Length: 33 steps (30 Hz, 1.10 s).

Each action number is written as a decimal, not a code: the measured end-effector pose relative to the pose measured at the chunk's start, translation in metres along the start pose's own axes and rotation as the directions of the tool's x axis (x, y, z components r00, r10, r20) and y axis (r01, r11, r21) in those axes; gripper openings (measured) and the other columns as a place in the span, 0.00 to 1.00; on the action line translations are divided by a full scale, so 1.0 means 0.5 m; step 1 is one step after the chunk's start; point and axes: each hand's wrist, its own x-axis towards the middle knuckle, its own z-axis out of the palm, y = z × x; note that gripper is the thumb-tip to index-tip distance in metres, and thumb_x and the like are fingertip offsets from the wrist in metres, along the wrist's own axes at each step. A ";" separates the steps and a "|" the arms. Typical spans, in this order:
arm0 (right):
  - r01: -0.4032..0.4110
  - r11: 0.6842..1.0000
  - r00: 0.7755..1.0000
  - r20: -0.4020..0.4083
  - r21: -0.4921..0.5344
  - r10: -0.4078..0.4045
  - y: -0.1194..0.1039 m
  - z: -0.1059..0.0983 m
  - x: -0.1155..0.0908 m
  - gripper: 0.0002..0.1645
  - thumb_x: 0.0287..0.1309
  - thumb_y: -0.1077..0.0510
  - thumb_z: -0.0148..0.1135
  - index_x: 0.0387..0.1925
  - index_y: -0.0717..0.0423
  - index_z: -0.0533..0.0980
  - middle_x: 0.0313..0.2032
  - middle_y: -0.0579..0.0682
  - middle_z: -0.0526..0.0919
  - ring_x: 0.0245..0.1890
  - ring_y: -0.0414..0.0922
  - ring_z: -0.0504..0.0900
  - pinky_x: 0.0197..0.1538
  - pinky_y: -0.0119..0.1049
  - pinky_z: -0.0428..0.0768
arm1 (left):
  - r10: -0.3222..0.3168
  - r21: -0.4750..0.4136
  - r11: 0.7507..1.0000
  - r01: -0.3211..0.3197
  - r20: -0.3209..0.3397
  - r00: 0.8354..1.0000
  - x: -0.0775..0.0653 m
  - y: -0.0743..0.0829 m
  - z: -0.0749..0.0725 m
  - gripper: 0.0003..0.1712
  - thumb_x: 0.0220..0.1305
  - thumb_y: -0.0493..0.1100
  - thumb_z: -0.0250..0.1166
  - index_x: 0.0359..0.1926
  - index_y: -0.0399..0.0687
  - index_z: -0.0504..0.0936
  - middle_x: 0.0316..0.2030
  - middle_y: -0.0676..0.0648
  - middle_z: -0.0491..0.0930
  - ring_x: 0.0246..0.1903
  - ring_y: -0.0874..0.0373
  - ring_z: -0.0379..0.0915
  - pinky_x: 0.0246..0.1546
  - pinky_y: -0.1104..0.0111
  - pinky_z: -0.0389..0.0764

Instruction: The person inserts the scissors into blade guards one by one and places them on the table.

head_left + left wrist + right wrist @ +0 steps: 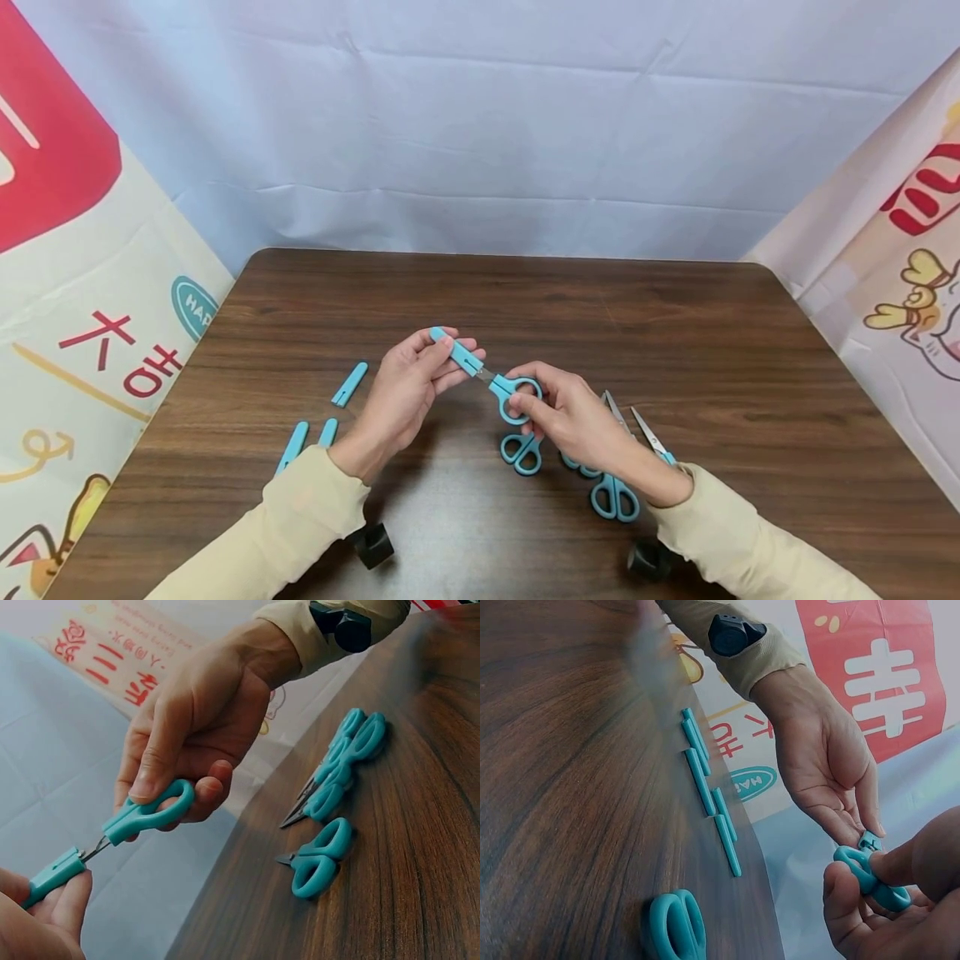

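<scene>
Over the middle of the table, my left hand point(408, 387) pinches a light-blue scissors cap point(457, 352) between thumb and fingers. My right hand point(573, 412) holds a pair of blue-handled scissors point(505, 386) by the finger loops. The blade tips are inside the cap's mouth, and a short stretch of bare metal shows between cap and handles, also seen in the left wrist view on the scissors point(150, 814). Below the right hand lie more scissors point(521, 454) on the table, some partly hidden by the hand and forearm.
Several loose blue caps point(349, 384) lie on the table's left side, some behind the left sleeve. Uncapped scissors point(615, 498) with exposed blades are grouped under the right forearm. The brown wooden table point(675, 317) ends at a white cloth backdrop point(480, 125).
</scene>
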 end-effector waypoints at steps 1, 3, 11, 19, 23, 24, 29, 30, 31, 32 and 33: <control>0.000 1.000 1.000 0.002 0.003 0.000 0.000 0.000 0.001 0.14 0.75 0.62 0.60 0.56 0.64 0.76 0.32 0.52 0.84 0.28 0.54 0.83 0.31 0.35 0.86 | 0.002 -0.001 1.000 -0.002 -0.004 1.000 0.000 0.000 0.000 0.14 0.81 0.36 0.53 0.60 0.32 0.70 0.57 0.34 0.80 0.58 0.46 0.81 0.59 0.59 0.81; 0.001 1.000 1.000 0.003 0.005 -0.001 -0.001 0.000 0.002 0.14 0.75 0.62 0.59 0.56 0.64 0.76 0.32 0.53 0.84 0.28 0.54 0.83 0.31 0.35 0.86 | 0.007 -0.002 1.000 -0.007 -0.010 1.000 0.000 -0.001 -0.001 0.13 0.81 0.36 0.53 0.59 0.32 0.71 0.57 0.33 0.80 0.57 0.46 0.82 0.58 0.59 0.81; -0.004 0.999 1.000 0.010 0.033 0.004 -0.005 0.000 -0.001 0.13 0.75 0.63 0.59 0.55 0.65 0.76 0.32 0.52 0.83 0.27 0.54 0.82 0.31 0.33 0.85 | 0.022 0.030 0.999 -0.021 -0.027 0.999 0.001 -0.007 0.003 0.14 0.81 0.35 0.53 0.60 0.29 0.70 0.55 0.35 0.82 0.56 0.46 0.82 0.56 0.59 0.83; -0.024 0.999 1.000 0.014 0.046 0.023 -0.001 0.001 -0.001 0.13 0.75 0.63 0.59 0.55 0.66 0.75 0.31 0.52 0.82 0.26 0.54 0.81 0.31 0.35 0.85 | 0.002 0.000 1.000 -0.002 -0.041 0.999 0.001 -0.020 0.009 0.12 0.81 0.35 0.52 0.58 0.31 0.72 0.54 0.35 0.82 0.56 0.46 0.82 0.56 0.59 0.83; -0.019 0.999 1.000 0.023 0.050 0.018 0.001 0.001 0.001 0.12 0.76 0.63 0.58 0.55 0.66 0.75 0.31 0.52 0.82 0.26 0.54 0.81 0.31 0.35 0.85 | 0.008 -0.003 1.000 -0.008 -0.051 0.999 0.000 -0.024 0.011 0.12 0.81 0.35 0.52 0.58 0.31 0.73 0.54 0.34 0.82 0.56 0.46 0.83 0.56 0.60 0.83; -0.018 0.999 1.000 0.024 0.051 0.016 0.001 0.002 0.002 0.12 0.76 0.63 0.58 0.55 0.66 0.75 0.31 0.52 0.82 0.26 0.55 0.81 0.31 0.35 0.85 | 0.009 -0.001 1.000 -0.009 -0.052 0.999 0.000 -0.024 0.011 0.12 0.81 0.35 0.52 0.58 0.31 0.73 0.54 0.34 0.82 0.56 0.46 0.83 0.56 0.60 0.83; -0.031 0.998 0.999 0.023 0.052 0.030 0.002 0.002 0.003 0.12 0.76 0.62 0.58 0.54 0.65 0.76 0.31 0.53 0.82 0.27 0.57 0.81 0.31 0.38 0.86 | -0.004 0.018 1.000 0.005 -0.057 0.998 -0.001 -0.025 0.015 0.12 0.81 0.35 0.53 0.58 0.32 0.73 0.54 0.34 0.82 0.56 0.47 0.83 0.55 0.60 0.83; -0.033 0.998 0.999 0.022 0.053 0.032 0.003 0.003 0.003 0.12 0.76 0.62 0.58 0.54 0.65 0.76 0.31 0.53 0.82 0.27 0.57 0.81 0.31 0.38 0.86 | -0.009 0.022 1.000 0.010 -0.059 0.998 -0.001 -0.025 0.015 0.12 0.81 0.35 0.52 0.58 0.32 0.73 0.55 0.34 0.82 0.56 0.47 0.83 0.55 0.60 0.83; -0.035 0.998 0.999 0.023 0.054 0.034 0.003 0.003 0.003 0.12 0.76 0.62 0.58 0.54 0.65 0.76 0.30 0.53 0.82 0.27 0.57 0.81 0.31 0.38 0.86 | -0.012 0.025 1.000 0.013 -0.062 0.998 -0.001 -0.025 0.016 0.12 0.81 0.35 0.53 0.58 0.32 0.73 0.55 0.34 0.82 0.56 0.47 0.82 0.55 0.60 0.83; -0.037 0.998 0.999 0.023 0.054 0.036 0.003 0.004 0.003 0.12 0.76 0.62 0.58 0.54 0.65 0.76 0.30 0.53 0.82 0.27 0.57 0.81 0.31 0.38 0.86 | -0.014 0.028 0.999 0.016 -0.066 0.998 -0.002 -0.025 0.016 0.12 0.81 0.36 0.53 0.58 0.32 0.73 0.55 0.34 0.82 0.56 0.47 0.82 0.55 0.61 0.83; -0.038 0.998 0.999 0.024 0.055 0.037 0.003 0.004 0.003 0.12 0.76 0.62 0.58 0.54 0.66 0.75 0.30 0.53 0.82 0.27 0.57 0.81 0.31 0.37 0.85 | -0.014 0.034 0.999 0.017 -0.067 0.998 -0.002 -0.026 0.017 0.12 0.81 0.36 0.53 0.58 0.33 0.73 0.55 0.34 0.82 0.56 0.47 0.82 0.55 0.61 0.83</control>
